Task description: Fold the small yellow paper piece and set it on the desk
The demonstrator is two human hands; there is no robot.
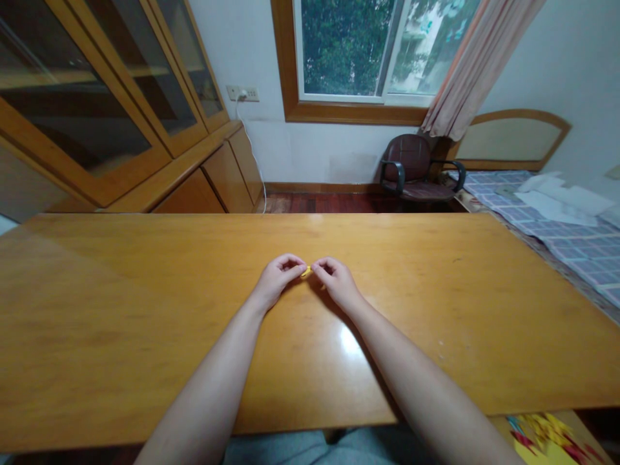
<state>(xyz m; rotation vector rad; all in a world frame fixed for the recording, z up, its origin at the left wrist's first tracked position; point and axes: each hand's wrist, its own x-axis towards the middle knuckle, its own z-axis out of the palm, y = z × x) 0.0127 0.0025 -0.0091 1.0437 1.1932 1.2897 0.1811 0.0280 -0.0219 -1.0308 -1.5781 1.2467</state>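
Observation:
Between my fingertips, over the middle of the wooden table, is a small yellow piece, too small for me to make out its kind. My left hand pinches it from the left with thumb and forefinger. From the other side my right hand pinches its right end, thumb and forefinger closed together. Both forearms reach in from the near edge, and the fingers cover most of the piece.
An open drawer at the lower right holds several yellow, red and blue pieces. Beyond the table stand a glass-door cabinet on the left, a dark red armchair, and a bed with a checked sheet. A window is at the back.

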